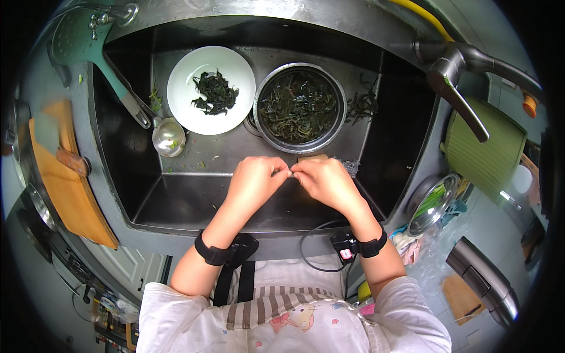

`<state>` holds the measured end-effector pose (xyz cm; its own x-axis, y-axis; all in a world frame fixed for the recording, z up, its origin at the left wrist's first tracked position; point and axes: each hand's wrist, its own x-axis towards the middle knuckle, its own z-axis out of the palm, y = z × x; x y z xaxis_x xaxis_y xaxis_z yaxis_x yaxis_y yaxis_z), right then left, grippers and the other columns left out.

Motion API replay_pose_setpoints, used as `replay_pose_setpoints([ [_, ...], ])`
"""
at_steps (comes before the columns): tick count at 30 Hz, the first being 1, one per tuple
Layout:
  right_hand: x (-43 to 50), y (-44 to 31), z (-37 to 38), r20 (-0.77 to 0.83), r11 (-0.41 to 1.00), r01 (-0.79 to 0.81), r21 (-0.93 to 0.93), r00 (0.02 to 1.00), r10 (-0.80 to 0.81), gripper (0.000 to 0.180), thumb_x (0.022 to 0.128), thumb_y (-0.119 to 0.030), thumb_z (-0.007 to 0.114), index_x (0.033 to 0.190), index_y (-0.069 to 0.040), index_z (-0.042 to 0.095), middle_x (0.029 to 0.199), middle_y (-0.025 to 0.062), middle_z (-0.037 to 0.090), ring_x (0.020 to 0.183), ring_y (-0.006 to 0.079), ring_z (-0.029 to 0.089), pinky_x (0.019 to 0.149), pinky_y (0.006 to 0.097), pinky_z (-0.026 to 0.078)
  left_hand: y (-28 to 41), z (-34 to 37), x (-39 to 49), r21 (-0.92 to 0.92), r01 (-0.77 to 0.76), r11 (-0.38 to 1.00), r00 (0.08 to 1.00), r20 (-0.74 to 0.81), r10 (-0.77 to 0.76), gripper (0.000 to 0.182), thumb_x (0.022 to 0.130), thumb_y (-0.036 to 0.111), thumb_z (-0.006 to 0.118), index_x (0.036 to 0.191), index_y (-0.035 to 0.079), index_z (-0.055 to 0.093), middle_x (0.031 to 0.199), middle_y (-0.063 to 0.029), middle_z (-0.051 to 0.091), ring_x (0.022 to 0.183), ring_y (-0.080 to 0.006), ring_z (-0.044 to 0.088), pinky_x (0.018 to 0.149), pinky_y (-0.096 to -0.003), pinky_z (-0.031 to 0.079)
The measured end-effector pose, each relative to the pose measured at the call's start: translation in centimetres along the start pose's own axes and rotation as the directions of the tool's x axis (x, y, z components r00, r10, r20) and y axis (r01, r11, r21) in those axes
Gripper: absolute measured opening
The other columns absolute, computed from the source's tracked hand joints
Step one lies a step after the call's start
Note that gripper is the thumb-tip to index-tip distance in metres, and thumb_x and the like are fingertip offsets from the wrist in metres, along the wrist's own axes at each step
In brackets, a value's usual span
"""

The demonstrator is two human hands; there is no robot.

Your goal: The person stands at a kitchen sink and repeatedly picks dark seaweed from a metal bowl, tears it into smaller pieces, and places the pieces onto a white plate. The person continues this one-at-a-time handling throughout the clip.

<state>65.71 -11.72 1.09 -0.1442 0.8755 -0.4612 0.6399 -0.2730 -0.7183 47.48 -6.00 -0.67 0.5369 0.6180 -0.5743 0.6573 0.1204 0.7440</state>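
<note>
Over the front part of a dark metal sink [185, 207], my left hand [260, 176] and my right hand [322, 178] meet fingertip to fingertip. A tiny piece seems pinched between them, but it is too small to tell what it is. Just beyond them stands a round metal bowl [261, 134] with dark green leaves [298, 106] in water. Left of it a white plate [181, 101] carries a small heap of wet dark leaves [215, 92]. More leaves [363, 101] lie on the sink floor right of the bowl. A sponge [312, 157] and a steel-wool scourer [348, 167] are partly behind my right hand.
A green slotted turner [112, 73] and a metal ladle [169, 137] lean at the sink's left. Beyond the left rim are a cleaver [73, 161] and wooden cutting board [75, 194]. The faucet [457, 84] stands back right; a metal bowl with green stalks [432, 205] is at right.
</note>
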Motion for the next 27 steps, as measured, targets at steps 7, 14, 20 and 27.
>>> replay_pose_setpoints([
  [7, -0.5, -0.7, 0.7, 0.183, 0.899, -0.300, 0.320, 0.950, 0.252, 0.013, 0.086, -0.010, 0.063, 0.097, -0.004, 0.068, 0.081, 0.0153, 0.070, 0.077, 0.0358, 0.067, 0.073, 0.0435, 0.054, 0.1, 0.2, -1.4, 0.165, -0.175, 0.971, 0.977, -0.096, 0.193, 0.010, 0.076, 0.010, 0.071, 0.084, 0.004, 0.073, 0.077, -0.0109, 0.068, 0.074, -0.0304, 0.065, 0.068, -0.0395, 0.052],
  [14, -0.7, -1.1, 1.3, -0.079, 0.998, 0.023, 0.053, 0.997, -0.018, 0.010, 0.084, -0.008, 0.064, 0.092, -0.004, 0.067, 0.080, 0.0143, 0.070, 0.072, 0.0331, 0.068, 0.064, 0.0416, 0.055, 1.4, 0.1, -1.4, 0.221, -0.193, 0.956, 0.963, -0.147, 0.228, 0.009, 0.075, 0.008, 0.069, 0.081, 0.002, 0.072, 0.073, -0.0116, 0.066, 0.071, -0.0307, 0.063, 0.067, -0.0399, 0.052],
  [20, -1.8, -2.1, -0.1, -0.148, 0.955, 0.117, 0.274, 0.986, -0.079, 0.017, 0.080, -0.002, 0.067, 0.095, -0.006, 0.072, 0.086, 0.0124, 0.072, 0.074, 0.0294, 0.071, 0.069, 0.0354, 0.058, 0.4, -2.2, 0.2, 0.362, -0.084, 0.928, 0.889, -0.394, 0.234, 0.006, 0.078, 0.008, 0.069, 0.080, 0.002, 0.070, 0.073, -0.0148, 0.065, 0.069, -0.0336, 0.064, 0.066, -0.0407, 0.052],
  [27, 0.9, 3.3, -4.9, -0.596, 0.927, -0.257, -0.272, 0.801, 0.047, 0.039, 0.080, 0.001, 0.066, 0.119, -0.003, 0.064, 0.121, 0.0169, 0.062, 0.100, 0.0299, 0.065, 0.080, 0.0366, 0.057, -4.7, -7.6, 5.1, 0.359, -0.034, 0.933, 0.787, -0.565, 0.247, 0.029, 0.085, 0.002, 0.066, 0.114, 0.005, 0.069, 0.104, -0.0146, 0.070, 0.096, -0.0285, 0.067, 0.086, -0.0361, 0.051],
])
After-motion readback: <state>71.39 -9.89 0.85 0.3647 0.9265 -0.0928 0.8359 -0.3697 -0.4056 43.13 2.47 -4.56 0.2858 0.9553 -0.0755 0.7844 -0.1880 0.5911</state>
